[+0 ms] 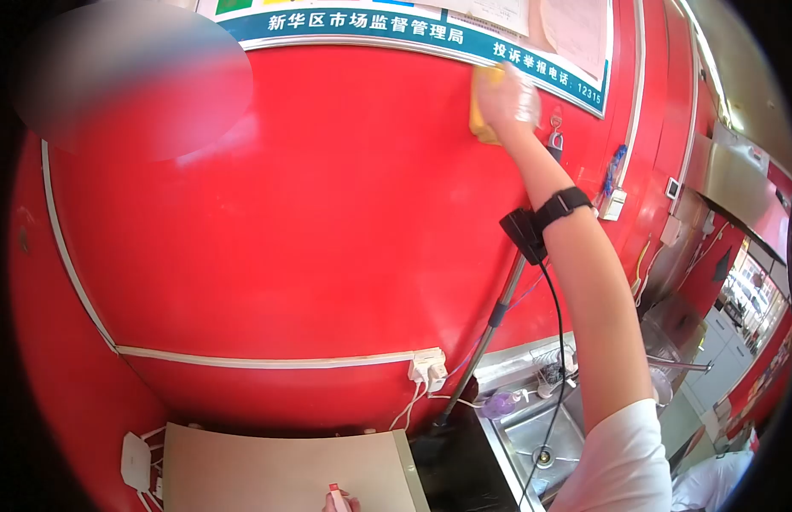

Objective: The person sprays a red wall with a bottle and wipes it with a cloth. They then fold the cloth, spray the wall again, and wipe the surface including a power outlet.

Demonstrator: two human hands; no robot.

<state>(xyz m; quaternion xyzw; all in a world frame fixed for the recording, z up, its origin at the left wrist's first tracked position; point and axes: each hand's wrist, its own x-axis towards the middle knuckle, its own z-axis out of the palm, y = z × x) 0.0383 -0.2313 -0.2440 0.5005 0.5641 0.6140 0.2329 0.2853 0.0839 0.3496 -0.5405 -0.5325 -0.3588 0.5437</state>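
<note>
At the bottom edge, the left hand (332, 505) barely shows beside a red-topped object (335, 491) (grip impossible to tell). Up right, the gloved right hand (513, 98), fingers curled over a yellow cloth (481, 128), presses it to the red wall (327, 213) below the notice (430, 30).

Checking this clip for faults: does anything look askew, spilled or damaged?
Nothing spilled or broken. Only a pole leans slanted on the red wall beside the sink, and white cables hang loose under the socket. The right hand presses a cloth flat to the wall.

Beige worktop (276, 465); white router (136, 461) beside its left edge; steel sink (541, 435) rightward.
</note>
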